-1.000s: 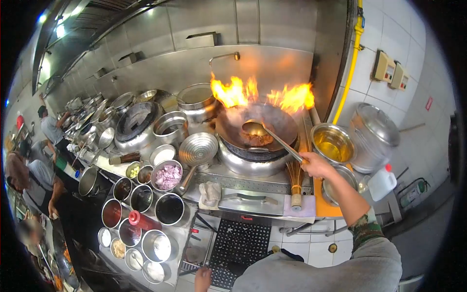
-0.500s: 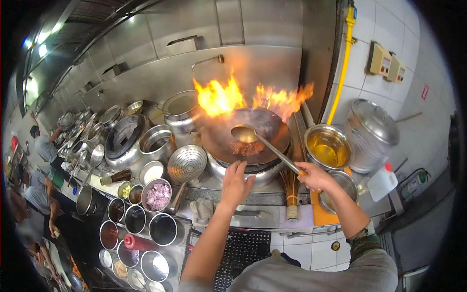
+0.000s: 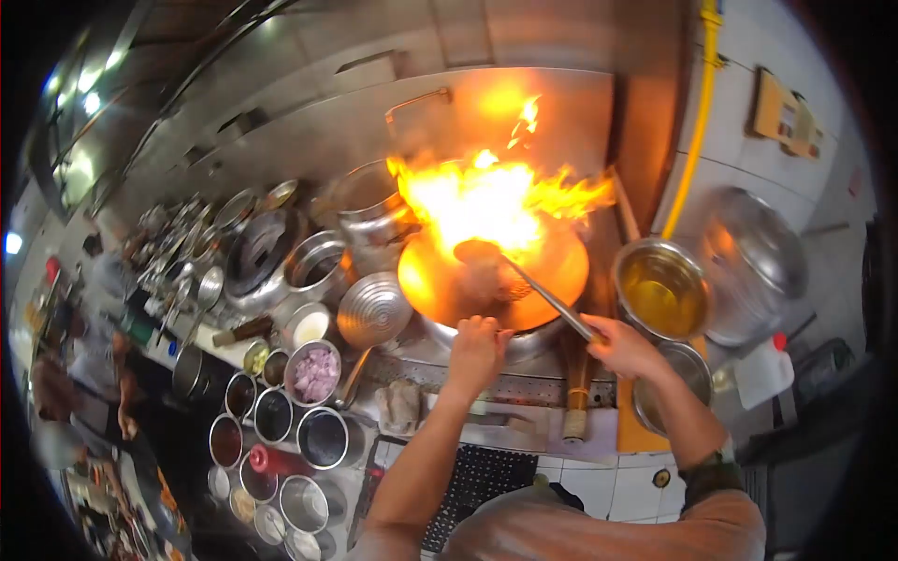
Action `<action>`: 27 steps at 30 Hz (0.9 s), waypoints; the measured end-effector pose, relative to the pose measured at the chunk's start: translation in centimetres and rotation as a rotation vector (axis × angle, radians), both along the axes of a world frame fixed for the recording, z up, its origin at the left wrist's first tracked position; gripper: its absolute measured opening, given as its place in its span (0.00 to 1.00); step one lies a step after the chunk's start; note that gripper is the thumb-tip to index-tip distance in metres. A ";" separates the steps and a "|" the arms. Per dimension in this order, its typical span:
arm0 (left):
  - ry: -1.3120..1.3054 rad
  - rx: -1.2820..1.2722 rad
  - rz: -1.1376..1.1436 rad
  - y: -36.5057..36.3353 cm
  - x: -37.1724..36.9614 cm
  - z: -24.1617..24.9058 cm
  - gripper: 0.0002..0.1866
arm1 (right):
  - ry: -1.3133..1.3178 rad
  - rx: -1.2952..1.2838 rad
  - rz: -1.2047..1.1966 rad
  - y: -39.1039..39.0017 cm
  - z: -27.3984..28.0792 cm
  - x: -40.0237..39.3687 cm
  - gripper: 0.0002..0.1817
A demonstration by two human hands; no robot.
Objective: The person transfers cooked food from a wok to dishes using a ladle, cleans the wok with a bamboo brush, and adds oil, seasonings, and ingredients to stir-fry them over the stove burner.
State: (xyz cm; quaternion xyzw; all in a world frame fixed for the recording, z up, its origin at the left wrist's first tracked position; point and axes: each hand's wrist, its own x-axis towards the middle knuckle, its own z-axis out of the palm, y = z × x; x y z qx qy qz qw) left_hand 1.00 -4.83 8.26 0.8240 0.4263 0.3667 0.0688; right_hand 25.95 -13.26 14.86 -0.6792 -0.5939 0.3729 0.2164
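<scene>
R. hand (image 3: 624, 347), closed, is gripping stiff, prob. light ladle (image 3: 547, 292) by handle end; L. hand (image 3: 478, 353) (curled, hold unclear) is sitting near prob. heavy, hot wok (image 3: 558, 266).

wok (image 3: 428, 282): round, lit orange | ladle (image 3: 548, 295): long-handled, slanted across wok

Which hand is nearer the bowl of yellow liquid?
Right. The right hand is close, off the near-left side of the bowl; the left hand is farther left, by the wok.

One flaming wok (image 3: 430, 288) (one held ladle (image 3: 543, 291))
</scene>
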 end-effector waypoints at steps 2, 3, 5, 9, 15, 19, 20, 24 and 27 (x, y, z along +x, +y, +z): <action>0.010 -0.010 0.026 -0.4 -0.3 -0.5 0.10 | -0.018 -0.139 -0.056 -0.7 1.4 0.2 0.31; 0.029 0.005 0.006 -0.1 0.0 -0.8 0.10 | -0.089 -0.010 -0.026 -0.6 -0.4 1.1 0.31; 0.056 -0.013 -0.007 1.3 0.3 -1.0 0.12 | -0.168 0.175 0.006 1.7 -4.0 2.7 0.32; -0.133 -0.020 -0.063 -0.9 -0.7 1.0 0.23 | -0.298 0.312 -0.058 1.1 -0.3 -1.0 0.31; -0.161 -0.239 0.165 -8.5 -10.4 -1.0 0.25 | -0.012 0.133 0.002 -1.3 -2.0 -0.4 0.30; -0.219 -0.417 0.495 -11.4 -18.5 -7.3 0.22 | -0.206 0.179 -0.003 -0.8 -2.1 0.1 0.30; -0.254 -0.458 0.603 -11.3 -19.9 -8.4 0.21 | -0.357 0.483 0.113 0.0 -5.1 1.5 0.30; -0.398 -0.514 0.697 -7.7 -22.7 -12.1 0.24 | -0.509 0.514 0.047 0.6 -3.4 -1.9 0.30; -0.579 -0.848 0.524 -4.2 -23.5 -14.2 0.26 | -0.242 -0.030 -0.179 0.4 1.2 -5.0 0.30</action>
